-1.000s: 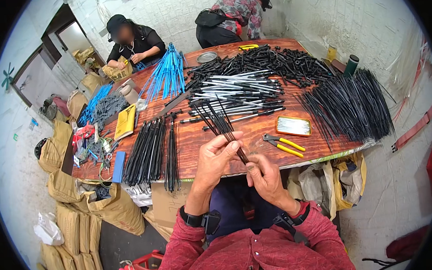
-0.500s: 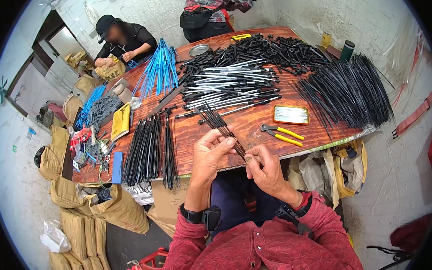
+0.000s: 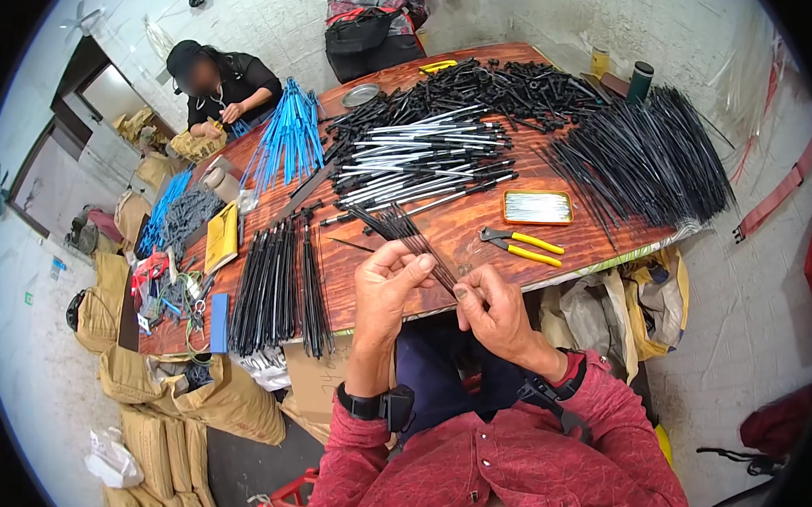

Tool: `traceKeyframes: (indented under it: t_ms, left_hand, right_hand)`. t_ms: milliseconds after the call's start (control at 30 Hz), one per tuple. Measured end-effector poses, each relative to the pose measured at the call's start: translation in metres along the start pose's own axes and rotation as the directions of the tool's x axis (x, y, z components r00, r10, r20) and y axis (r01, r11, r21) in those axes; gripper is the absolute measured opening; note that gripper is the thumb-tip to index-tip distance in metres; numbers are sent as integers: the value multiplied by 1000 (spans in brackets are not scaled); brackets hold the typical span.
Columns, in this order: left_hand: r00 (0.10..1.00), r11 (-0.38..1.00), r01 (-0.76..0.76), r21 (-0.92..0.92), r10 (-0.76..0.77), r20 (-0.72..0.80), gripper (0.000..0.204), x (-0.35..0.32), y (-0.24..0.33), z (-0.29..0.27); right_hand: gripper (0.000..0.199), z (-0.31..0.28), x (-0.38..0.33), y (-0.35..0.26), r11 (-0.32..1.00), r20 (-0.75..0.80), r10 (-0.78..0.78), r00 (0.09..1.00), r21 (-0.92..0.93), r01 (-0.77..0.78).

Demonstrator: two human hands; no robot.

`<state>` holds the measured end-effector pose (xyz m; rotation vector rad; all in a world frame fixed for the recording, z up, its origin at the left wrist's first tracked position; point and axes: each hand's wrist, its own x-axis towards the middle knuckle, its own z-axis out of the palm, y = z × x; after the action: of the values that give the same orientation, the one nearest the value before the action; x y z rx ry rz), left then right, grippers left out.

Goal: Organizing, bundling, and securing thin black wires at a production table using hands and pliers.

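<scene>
Head view: a small bundle of thin black rods (image 3: 412, 238), fanned above the wooden table (image 3: 460, 232), is pinched by the left hand (image 3: 385, 287) and by the right hand (image 3: 493, 311) at its lower end. Judged step: gathering and aligning the bundle; an even, firm pinch is called for next.

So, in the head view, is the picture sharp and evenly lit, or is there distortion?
Head view: light is even and soft, with no strong glare; both hands, left hand and right hand, and the thin black rods look sharp; the table edge bends with fisheye distortion; corners are black.
</scene>
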<state>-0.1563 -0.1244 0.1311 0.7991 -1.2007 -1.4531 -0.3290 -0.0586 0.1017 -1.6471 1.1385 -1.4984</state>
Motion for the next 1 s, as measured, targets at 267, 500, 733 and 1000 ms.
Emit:
traceKeyframes:
  t_ms: [267, 500, 733, 1000]
  left_hand:
    - [1000, 1000, -14, 12, 14, 5, 31, -2, 2, 2]
    - [1000, 1000, -13, 9, 14, -1, 29, -1, -3, 1]
    - [1000, 1000, 10, 3, -10, -14, 25, -1, 0, 4]
    - [1000, 1000, -16, -2, 16, -9, 23, 0, 0, 6]
  right_hand:
    - [13, 1, -2, 1, 1000, 7, 22, 1000, 7, -22]
    - [15, 1, -3, 3, 995, 7, 80, 997, 56, -80]
    - [15, 0, -2, 3, 991, 18, 121, 992, 63, -122]
    - [14, -1, -2, 3, 989, 17, 131, 991, 73, -131]
